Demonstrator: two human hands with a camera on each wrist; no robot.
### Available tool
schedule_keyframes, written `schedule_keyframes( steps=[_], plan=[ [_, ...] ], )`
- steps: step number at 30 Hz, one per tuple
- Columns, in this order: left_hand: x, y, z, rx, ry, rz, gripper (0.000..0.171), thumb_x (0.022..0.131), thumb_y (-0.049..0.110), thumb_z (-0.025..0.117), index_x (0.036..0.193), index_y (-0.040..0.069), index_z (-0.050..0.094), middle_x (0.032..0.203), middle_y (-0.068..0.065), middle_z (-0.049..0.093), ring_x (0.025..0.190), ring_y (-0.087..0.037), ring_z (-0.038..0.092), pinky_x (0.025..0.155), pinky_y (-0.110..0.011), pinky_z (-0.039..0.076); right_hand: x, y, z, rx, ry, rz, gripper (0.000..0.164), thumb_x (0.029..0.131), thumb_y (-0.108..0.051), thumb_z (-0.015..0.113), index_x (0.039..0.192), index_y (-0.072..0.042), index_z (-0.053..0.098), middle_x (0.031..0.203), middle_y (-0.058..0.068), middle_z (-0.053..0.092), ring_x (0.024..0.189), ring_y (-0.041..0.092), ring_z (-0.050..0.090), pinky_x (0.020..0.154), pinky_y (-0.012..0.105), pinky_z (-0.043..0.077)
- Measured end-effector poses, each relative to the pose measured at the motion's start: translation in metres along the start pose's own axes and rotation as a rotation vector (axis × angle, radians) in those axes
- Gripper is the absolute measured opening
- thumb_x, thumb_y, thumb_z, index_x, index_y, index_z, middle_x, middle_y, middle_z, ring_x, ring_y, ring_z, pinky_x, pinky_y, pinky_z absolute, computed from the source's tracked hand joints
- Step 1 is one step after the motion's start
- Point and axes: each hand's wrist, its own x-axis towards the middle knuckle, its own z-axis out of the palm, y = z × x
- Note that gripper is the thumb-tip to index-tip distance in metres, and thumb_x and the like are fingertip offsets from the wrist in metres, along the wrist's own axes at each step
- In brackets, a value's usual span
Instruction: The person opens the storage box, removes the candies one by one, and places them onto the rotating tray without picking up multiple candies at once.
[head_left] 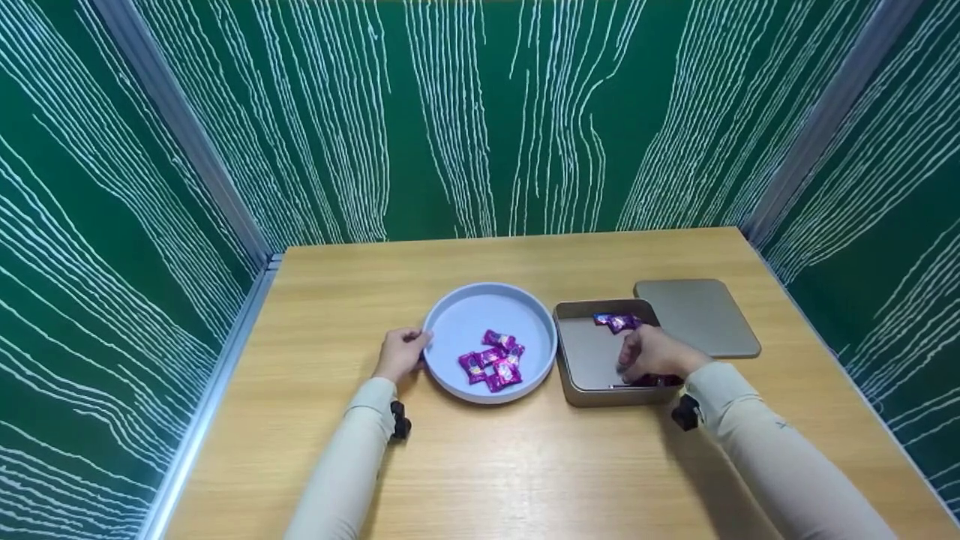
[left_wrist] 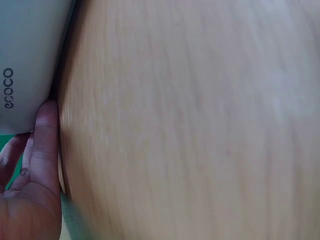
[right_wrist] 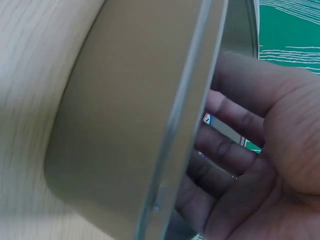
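My left hand (head_left: 401, 352) holds the left rim of a round pale blue-grey tray (head_left: 457, 315), and in the left wrist view its fingers (left_wrist: 45, 145) lie against the outer wall. Several purple-wrapped candies (head_left: 506, 371) lie in the tray. Inside a square metal tin (head_left: 589, 352) to the right, my right hand (head_left: 652, 356) reaches down with bent fingers. The tin's near wall hides those fingertips in the right wrist view, so whether they pinch a candy is unclear. More purple candies (head_left: 619, 322) lie along the tin's far side, and some are partly visible under the right hand.
A flat square metal lid (head_left: 701, 319) lies on the wooden table (head_left: 345, 292) at the right, behind and beside the tin. Green panels with white lines (head_left: 450, 120) and metal posts (head_left: 187, 120) stand around the table.
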Motion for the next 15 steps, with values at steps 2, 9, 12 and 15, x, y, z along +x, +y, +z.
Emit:
schedule_keyframes(
  steps=[2, 9, 12, 15],
  plan=[
    [0.0004, -0.0001, -0.0003, 0.004, -0.002, 0.002, 0.026, 0.106, 0.020, 0.072, 0.117, -0.003, 0.077, 0.097, -0.009, 0.073, 0.074, -0.013, 0.066, 0.060, -0.023, 0.061, -0.0007, 0.0006, 0.0003, -0.045, -0.021, -0.013, 0.020, 0.076, 0.000, 0.091, 0.090, 0.004, 0.077, 0.084, 0.011, 0.079, 0.074, 0.008, 0.066, 0.072, 0.023, 0.058],
    [0.0000, 0.0005, -0.0009, 0.011, 0.001, 0.011, 0.021, 0.106, 0.020, 0.071, 0.107, -0.001, 0.077, 0.087, -0.004, 0.067, 0.067, -0.011, 0.063, 0.054, -0.021, 0.056, -0.0007, 0.0012, 0.0035, -0.128, -0.086, -0.070, 0.016, 0.075, 0.003, 0.083, 0.090, 0.002, 0.080, 0.081, 0.009, 0.080, 0.071, 0.005, 0.064, 0.073, 0.025, 0.060],
    [-0.0004, 0.0008, -0.0003, 0.008, 0.003, 0.003, 0.021, 0.106, 0.020, 0.071, 0.108, -0.001, 0.077, 0.089, -0.004, 0.068, 0.070, -0.011, 0.064, 0.056, -0.022, 0.057, 0.0007, 0.0015, 0.0064, -0.141, -0.088, -0.074, 0.013, 0.075, 0.006, 0.080, 0.087, 0.001, 0.080, 0.078, 0.005, 0.077, 0.069, 0.005, 0.061, 0.070, 0.025, 0.058],
    [-0.0004, 0.0008, 0.0007, 0.010, 0.002, -0.001, 0.023, 0.106, 0.020, 0.071, 0.111, -0.001, 0.077, 0.092, -0.006, 0.069, 0.073, -0.012, 0.065, 0.058, -0.023, 0.059, 0.0027, 0.0034, 0.0093, -0.160, -0.083, -0.065, 0.012, 0.075, 0.008, 0.076, 0.082, -0.001, 0.079, 0.074, 0.005, 0.075, 0.067, 0.005, 0.059, 0.066, 0.024, 0.055]
  ],
)
